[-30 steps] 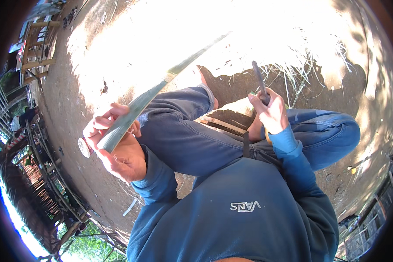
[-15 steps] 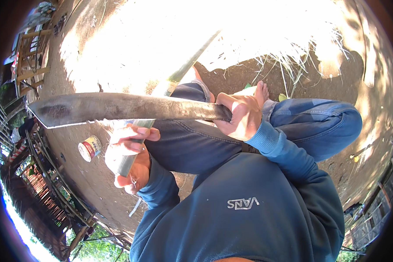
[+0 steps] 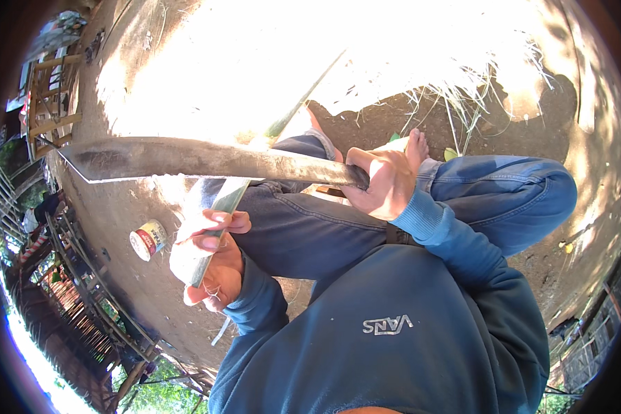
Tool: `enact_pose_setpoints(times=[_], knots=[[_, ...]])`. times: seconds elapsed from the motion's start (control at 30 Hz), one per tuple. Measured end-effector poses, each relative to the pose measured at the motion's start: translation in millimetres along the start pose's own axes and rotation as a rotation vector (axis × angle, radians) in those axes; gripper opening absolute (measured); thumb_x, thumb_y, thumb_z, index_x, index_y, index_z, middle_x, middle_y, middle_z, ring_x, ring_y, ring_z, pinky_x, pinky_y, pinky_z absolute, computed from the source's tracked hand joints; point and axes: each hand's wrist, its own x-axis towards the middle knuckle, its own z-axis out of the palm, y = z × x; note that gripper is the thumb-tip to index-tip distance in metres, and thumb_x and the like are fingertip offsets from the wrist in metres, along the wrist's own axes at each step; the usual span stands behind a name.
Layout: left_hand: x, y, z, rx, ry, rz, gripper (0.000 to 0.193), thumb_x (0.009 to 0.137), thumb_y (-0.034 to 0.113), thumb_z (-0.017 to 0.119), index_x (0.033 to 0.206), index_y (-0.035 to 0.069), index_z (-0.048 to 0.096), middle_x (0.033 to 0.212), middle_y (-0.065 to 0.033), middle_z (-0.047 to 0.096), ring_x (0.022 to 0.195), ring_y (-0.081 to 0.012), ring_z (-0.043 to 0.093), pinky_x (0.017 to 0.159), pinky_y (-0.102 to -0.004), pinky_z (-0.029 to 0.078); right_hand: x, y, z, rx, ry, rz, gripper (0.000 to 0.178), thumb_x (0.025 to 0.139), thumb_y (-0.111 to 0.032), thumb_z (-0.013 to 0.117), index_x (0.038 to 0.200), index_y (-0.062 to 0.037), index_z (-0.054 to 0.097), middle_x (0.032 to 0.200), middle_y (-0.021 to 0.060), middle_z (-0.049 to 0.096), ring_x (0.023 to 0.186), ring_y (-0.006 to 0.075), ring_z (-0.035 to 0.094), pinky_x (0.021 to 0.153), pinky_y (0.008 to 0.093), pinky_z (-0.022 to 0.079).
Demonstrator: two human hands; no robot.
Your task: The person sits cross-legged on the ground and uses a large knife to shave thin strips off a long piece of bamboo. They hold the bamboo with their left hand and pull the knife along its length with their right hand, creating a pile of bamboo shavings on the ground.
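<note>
My right hand (image 3: 386,179) is wrapped round the handle of a long machete (image 3: 186,159). Its broad, worn blade reaches across to the left, with a bright edge along the side nearer me. My left hand (image 3: 210,259) grips the near end of a long green strip that looks like split bamboo (image 3: 230,196), fingers curled over it and thumb alongside. The strip slants away to the upper right, passing under the blade a little beyond my left fingers. The blade hides the crossing, so I cannot tell whether the two touch there.
A small tub with a pale side (image 3: 148,240) lies on the bare dirt ground to the left. Loose pale fibres (image 3: 466,103) are scattered beyond my bare foot (image 3: 418,145). Wooden structures (image 3: 52,103) line the left edge. Glaring sunlight washes out the ground ahead.
The blade has shifted slightly away from my left fingers, farther along the strip. The strip has turned a little in my left hand and looks narrower near its end.
</note>
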Motion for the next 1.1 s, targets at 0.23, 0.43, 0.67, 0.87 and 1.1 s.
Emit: enact_pose_setpoints(times=[0.23,0.43,0.67,0.87,1.1], knots=[[-1.2,-2.6,3.4,0.029,0.010,0.061,0.060,0.089,0.051,0.053,0.117,-0.002,0.053,0.106,-0.0260,0.059,0.076,-0.0390,0.063,0.063,-0.0439,0.052,2.7,2.8,-12.0,-0.060,-0.084,0.027,0.024,0.067,-0.020,0.073,0.080,-0.0058,0.060,0.065,0.0114,0.063,0.063,0.0317,0.064,0.059,0.0421,0.050],[-3.8,-3.6,5.2,0.082,0.030,0.068,0.058,0.091,0.050,0.049,0.114,-0.002,0.056,0.106,-0.0255,0.059,0.075,-0.0395,0.064,0.061,-0.0433,0.052,-1.5,6.6,-10.1,-0.043,-0.060,-0.022,0.024,0.069,-0.023,0.072,0.080,-0.0053,0.060,0.066,0.0111,0.064,0.063,0.0306,0.065,0.061,0.0409,0.051],[-3.2,-3.1,8.0,0.085,0.042,0.066,0.057,0.093,0.050,0.046,0.109,-0.003,0.058,0.106,-0.0255,0.059,0.074,-0.0385,0.064,0.059,-0.0417,0.051,-4.2,12.0,-7.7,0.002,-0.058,0.006,0.026,0.071,-0.026,0.072,0.079,-0.0052,0.060,0.065,0.0129,0.064,0.062,0.0309,0.065,0.060,0.0403,0.050],[-1.9,-3.7,6.9,0.072,0.033,0.075,0.059,0.093,0.051,0.046,0.110,-0.004,0.059,0.106,-0.0252,0.059,0.075,-0.0388,0.065,0.058,-0.0406,0.052,-1.4,23.5,-6.6,-0.013,-0.032,-0.006,0.026,0.071,-0.027,0.072,0.079,-0.0050,0.060,0.062,0.0129,0.063,0.060,0.0315,0.064,0.058,0.0417,0.050],[-0.7,-4.7,9.2,0.057,0.048,0.095,0.058,0.094,0.047,0.044,0.114,-0.005,0.058,0.106,-0.0263,0.059,0.079,-0.0390,0.066,0.060,-0.0406,0.054,-1.3,28.1,-6.2,-0.003,-0.010,0.015,0.024,0.072,-0.026,0.071,0.077,-0.0055,0.059,0.060,0.0131,0.061,0.060,0.0318,0.064,0.057,0.0403,0.050]])
